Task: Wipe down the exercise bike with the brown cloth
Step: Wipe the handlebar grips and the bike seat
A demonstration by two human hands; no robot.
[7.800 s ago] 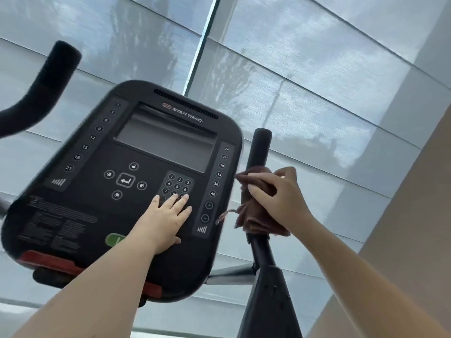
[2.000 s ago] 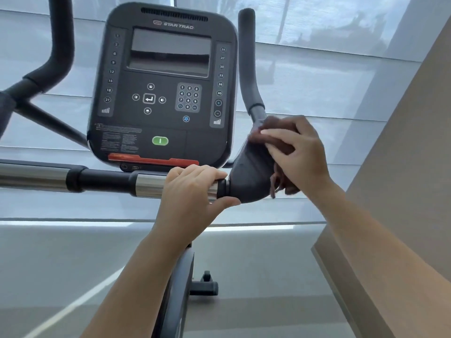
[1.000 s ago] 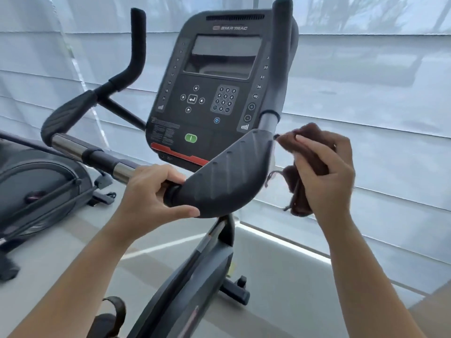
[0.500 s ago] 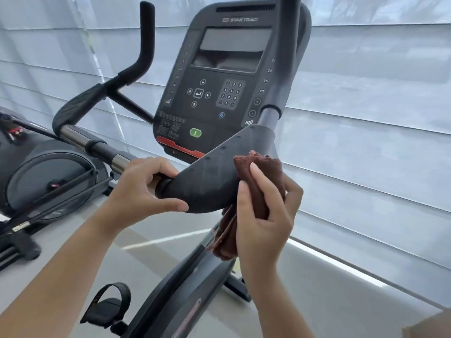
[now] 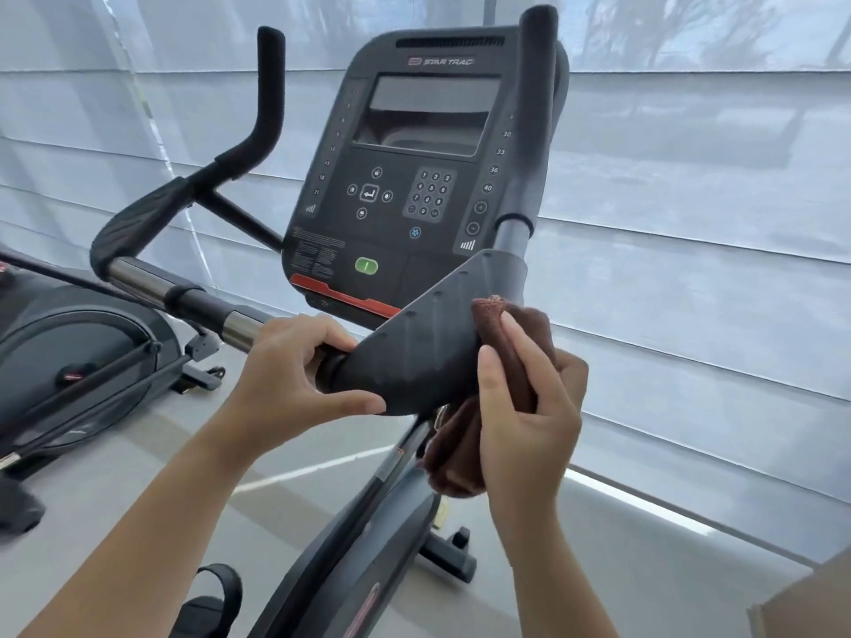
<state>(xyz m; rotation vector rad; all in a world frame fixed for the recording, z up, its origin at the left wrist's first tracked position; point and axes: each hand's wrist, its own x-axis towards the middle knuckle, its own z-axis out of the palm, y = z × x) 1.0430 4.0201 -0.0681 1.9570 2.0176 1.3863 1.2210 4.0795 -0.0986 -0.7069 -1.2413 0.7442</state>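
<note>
The exercise bike fills the middle of the head view, with its black console (image 5: 414, 177) upright behind the handlebar. My right hand (image 5: 529, 416) grips the brown cloth (image 5: 460, 448) and presses it against the right end of the dark grey elbow pad (image 5: 423, 347). Part of the cloth hangs below the pad. My left hand (image 5: 294, 375) is wrapped around the handlebar (image 5: 202, 306) just left of that pad, thumb under it. The right upright grip (image 5: 534, 122) rises in front of the console's edge.
A second exercise machine (image 5: 69, 361) stands on the floor at the left. Pale window blinds (image 5: 690, 223) close off the whole background. The bike's frame (image 5: 350, 545) and a pedal strap (image 5: 212, 600) lie below my arms. A brown corner (image 5: 810, 605) shows at bottom right.
My right hand carried the cloth from beside the pad onto its right end and has edged slightly up it. The left hand keeps its hold on the handlebar. The view shifted a little.
</note>
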